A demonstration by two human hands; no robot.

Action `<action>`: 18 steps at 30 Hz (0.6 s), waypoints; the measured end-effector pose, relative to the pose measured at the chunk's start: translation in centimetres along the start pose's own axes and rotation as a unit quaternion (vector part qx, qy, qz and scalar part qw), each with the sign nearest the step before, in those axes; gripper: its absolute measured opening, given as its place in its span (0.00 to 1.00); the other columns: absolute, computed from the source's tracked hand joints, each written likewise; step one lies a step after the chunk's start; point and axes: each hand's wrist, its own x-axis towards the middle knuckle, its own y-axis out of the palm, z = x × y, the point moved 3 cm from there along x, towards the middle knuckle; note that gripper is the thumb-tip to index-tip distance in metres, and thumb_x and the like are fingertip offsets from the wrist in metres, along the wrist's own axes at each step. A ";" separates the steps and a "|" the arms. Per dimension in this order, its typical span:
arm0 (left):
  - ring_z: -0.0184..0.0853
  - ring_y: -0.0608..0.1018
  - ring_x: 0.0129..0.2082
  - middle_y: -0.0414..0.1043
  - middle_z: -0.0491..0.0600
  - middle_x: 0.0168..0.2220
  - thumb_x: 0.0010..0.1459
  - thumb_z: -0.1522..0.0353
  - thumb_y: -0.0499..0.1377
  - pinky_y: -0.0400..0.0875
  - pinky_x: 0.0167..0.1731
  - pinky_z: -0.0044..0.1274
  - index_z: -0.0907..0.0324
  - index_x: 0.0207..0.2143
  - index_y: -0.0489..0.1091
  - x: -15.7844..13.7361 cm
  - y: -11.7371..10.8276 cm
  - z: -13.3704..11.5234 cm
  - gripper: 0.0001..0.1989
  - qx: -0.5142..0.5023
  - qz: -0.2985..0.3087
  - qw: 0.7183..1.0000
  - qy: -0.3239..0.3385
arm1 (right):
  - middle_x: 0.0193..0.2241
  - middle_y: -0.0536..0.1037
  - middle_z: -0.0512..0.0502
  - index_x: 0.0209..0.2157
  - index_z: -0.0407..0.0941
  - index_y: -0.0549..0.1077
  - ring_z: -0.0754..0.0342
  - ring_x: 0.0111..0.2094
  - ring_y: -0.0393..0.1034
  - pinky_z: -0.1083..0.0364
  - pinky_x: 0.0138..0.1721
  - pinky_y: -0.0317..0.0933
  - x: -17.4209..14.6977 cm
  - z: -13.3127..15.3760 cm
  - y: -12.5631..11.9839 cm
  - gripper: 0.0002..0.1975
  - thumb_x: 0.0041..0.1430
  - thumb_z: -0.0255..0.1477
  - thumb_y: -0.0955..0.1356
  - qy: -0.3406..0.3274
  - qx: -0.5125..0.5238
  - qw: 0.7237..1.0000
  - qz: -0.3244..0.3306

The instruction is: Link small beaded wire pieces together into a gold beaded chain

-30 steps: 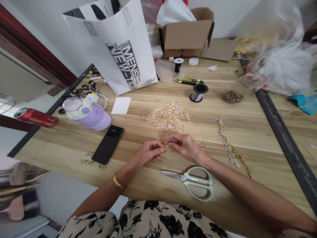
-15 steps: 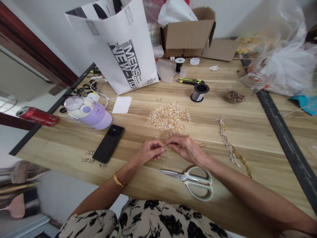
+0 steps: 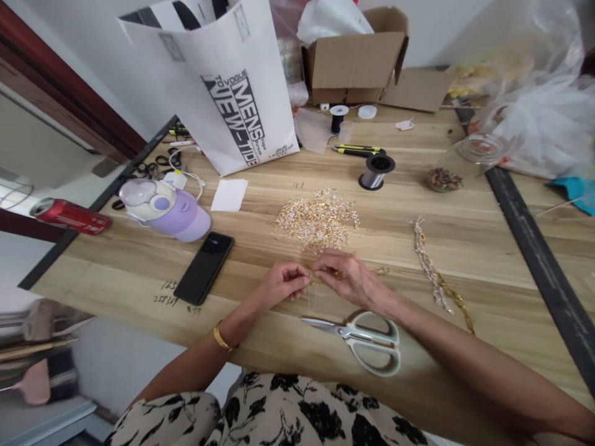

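Observation:
My left hand is closed in a pinch at a thin clear thread, which hangs down toward the table edge. Facing it, my right hand pinches at small gold beads by the thread; its exact hold is too small to see. Just beyond the fingers lies a heap of tiny gold and clear beads. Scissors with pale handles rest below my right hand, blades pointing left. Silver and gold chains lie to the right of my right forearm.
Left of my hands are a black phone, a lilac bottle and a red can. Behind the heap stand a wire spool, a yellow-black cutter, a white bag and a carton. A jar of beads lies at right.
The hands stay nearly in place, still pinching; the right fingertips have shifted very slightly away from the left ones. The view has tilted a little.

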 end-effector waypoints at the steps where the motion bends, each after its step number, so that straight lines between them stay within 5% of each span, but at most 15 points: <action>1: 0.24 0.67 0.17 0.65 0.43 0.18 0.49 0.57 0.63 0.62 0.18 0.16 0.64 0.26 0.68 0.0 0.0 0.0 0.17 0.001 0.000 1.000 0.001 | 0.28 0.71 0.48 0.33 0.42 0.73 0.57 0.29 0.65 0.58 0.31 0.58 0.0 0.1 0.0 0.07 0.62 0.25 0.64 0.003 0.000 1.000 0.000; 18: 0.23 0.66 0.16 0.65 0.42 0.18 0.50 0.59 0.62 0.61 0.17 0.16 0.64 0.26 0.67 0.1 0.1 0.2 0.15 0.026 -0.008 1.000 0.007 | 0.24 0.70 0.52 0.27 0.41 0.72 0.60 0.24 0.60 0.60 0.26 0.54 0.2 -0.2 -0.2 0.04 0.51 0.22 0.65 0.066 0.100 0.989 0.083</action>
